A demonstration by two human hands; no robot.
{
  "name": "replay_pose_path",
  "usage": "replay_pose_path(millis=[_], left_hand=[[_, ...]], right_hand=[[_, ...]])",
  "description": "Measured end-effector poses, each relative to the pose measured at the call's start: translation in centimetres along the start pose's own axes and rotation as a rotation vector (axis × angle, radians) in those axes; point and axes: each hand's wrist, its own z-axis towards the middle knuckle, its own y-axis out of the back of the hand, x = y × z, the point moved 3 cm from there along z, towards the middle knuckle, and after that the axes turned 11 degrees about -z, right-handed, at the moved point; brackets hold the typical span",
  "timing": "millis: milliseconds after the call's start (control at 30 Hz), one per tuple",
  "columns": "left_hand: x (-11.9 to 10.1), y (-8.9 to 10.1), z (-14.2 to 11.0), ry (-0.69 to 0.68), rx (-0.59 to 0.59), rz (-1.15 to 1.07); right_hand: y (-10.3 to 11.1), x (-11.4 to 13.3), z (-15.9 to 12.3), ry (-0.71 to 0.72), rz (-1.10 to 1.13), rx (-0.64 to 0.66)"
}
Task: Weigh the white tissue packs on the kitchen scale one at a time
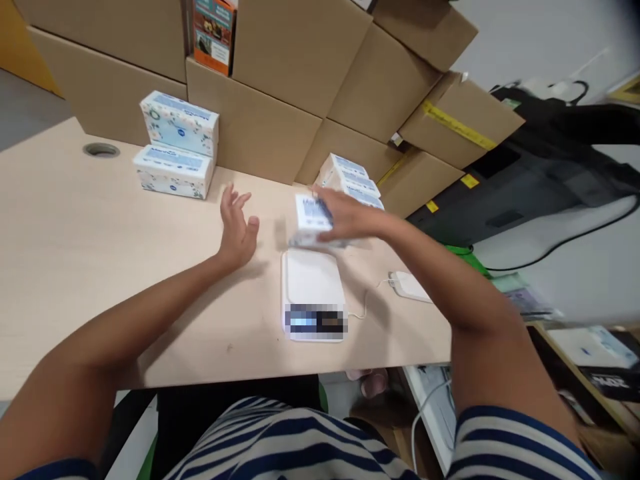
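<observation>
My right hand [345, 215] grips a white and blue tissue pack [311, 215], blurred by motion, just behind a white digital scale [314, 280]. The scale's lit display is pixelated. To the left of the scale, my left hand [239, 230] is raised over the table, its fingers apart and nothing in them. Two tissue packs [175, 172] are stacked beyond my left hand, against the cardboard boxes. More tissue packs [350, 175] stand in a row behind my right hand, partly hidden by it.
Stacked cardboard boxes [275, 127] wall off the back of the table [200, 333]. An orange printed box [214, 37] sits among them. A cable runs from the scale toward a white object [411, 285] at right. At back left is a round desk grommet [101, 150].
</observation>
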Motion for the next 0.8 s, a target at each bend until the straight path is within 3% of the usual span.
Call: replay_pose_path(millis=[67,167,300,433,567,800], left_hand=[[1.8,1.8,1.7,0.028,-0.095,0.065],[3.5,3.2,2.3,0.124,-0.205,0.108],[3.2,2.6,1.5,0.091,-0.077,0.106],[2.8,2.4,1.2,0.113,-0.063,0.092],[3.0,2.5,1.3,0.153,-0.069,0.081],[2.9,2.5,1.3,0.172,-0.048,0.102]], right_hand=[[1.4,-1.6,4.6,-0.053,-0.004,-0.065],[0.9,-2.7,11.5,-0.165,-0.084,0.018],[-2.4,-3.1,16.9,-0.268,-0.178,0.149],[-4.8,-4.6,18.4,-0.336,-0.250,0.173],[-6.0,-5.7,18.9,-0.411,-0.335,0.150],[-7.2,-5.0,19.3,-0.448,-0.272,0.146]])
